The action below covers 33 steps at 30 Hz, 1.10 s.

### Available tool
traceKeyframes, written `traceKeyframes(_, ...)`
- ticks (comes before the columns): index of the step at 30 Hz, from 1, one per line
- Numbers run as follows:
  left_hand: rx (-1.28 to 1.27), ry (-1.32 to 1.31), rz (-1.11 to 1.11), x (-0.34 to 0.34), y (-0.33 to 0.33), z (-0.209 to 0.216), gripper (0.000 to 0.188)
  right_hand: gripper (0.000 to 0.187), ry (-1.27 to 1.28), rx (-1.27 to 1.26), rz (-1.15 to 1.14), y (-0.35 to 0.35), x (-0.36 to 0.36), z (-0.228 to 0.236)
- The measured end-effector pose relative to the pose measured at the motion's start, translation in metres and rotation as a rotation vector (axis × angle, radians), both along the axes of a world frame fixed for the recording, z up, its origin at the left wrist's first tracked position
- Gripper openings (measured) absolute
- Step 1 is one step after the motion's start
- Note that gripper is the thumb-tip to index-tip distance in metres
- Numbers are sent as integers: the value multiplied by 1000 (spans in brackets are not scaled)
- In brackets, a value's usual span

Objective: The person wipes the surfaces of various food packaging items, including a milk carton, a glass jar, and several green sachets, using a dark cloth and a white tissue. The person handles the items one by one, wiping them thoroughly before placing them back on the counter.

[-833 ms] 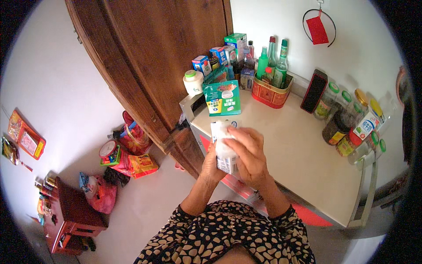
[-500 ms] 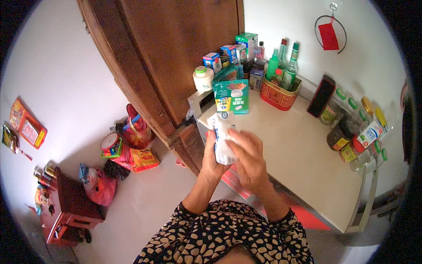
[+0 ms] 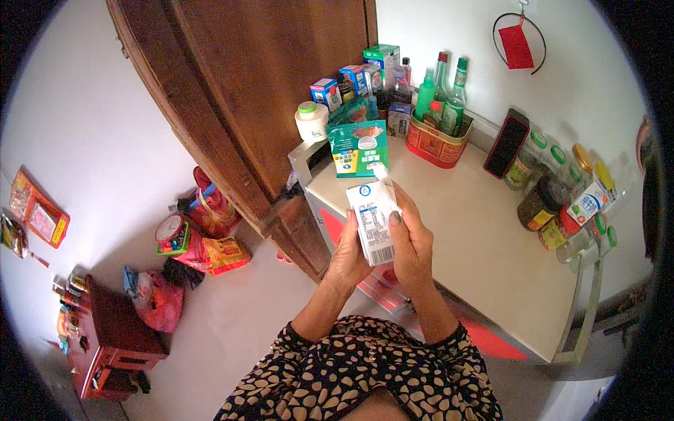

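In front of me, above the counter's near edge, I hold a small white drink carton (image 3: 375, 221) with blue and dark print and a barcode near its lower end. My left hand (image 3: 347, 258) is closed round its left side and base. Along the right side my right hand (image 3: 413, 245) is closed, thumb on the printed face, with a crumpled white piece like tissue (image 3: 381, 171) showing above the fingers and by the carton's edge. Just beyond the carton, a green pouch (image 3: 359, 149) stands on the counter.
The cream counter (image 3: 484, 238) carries a red tin (image 3: 437, 144) of bottles, a white tub (image 3: 312, 122), small boxes, a dark red-edged phone-like device (image 3: 507, 144) and several jars at right. A brown door (image 3: 246, 91) stands behind. Bags (image 3: 161, 298) and a dark red cabinet (image 3: 116, 337) are at left.
The carton has turned so its printed, barcoded face shows. My right hand has shifted from across its front to its right side. The whole view has moved slightly.
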<state>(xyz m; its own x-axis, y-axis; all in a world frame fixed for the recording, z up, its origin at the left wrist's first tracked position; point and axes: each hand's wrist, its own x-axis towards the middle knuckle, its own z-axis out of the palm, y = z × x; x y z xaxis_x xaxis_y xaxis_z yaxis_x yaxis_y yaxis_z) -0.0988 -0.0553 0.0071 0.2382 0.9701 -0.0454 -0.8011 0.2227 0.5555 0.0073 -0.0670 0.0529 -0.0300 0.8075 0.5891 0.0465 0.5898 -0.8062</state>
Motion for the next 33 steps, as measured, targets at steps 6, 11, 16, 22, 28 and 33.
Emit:
traceKeyframes(6,-5,23,135,-4,8,-32,53,41,-242,43,-38,5,2,-15)
traceKeyframes(11,33,-93,2,-14,2,-7,57,45,-498,273,-134,1,10,-39)
traceKeyframes(16,38,209,32,-13,-3,-9,68,42,-398,199,-210,18,2,-18)
traceKeyframes(22,-17,7,184,-15,20,-15,73,38,-517,479,-38,9,-11,-20)
traceKeyframes(28,41,-276,129,-27,23,-2,79,36,-596,426,-147,-6,0,-29)
traceKeyframes(33,23,-497,-3,-22,17,17,73,39,-437,348,-361,5,4,-36)
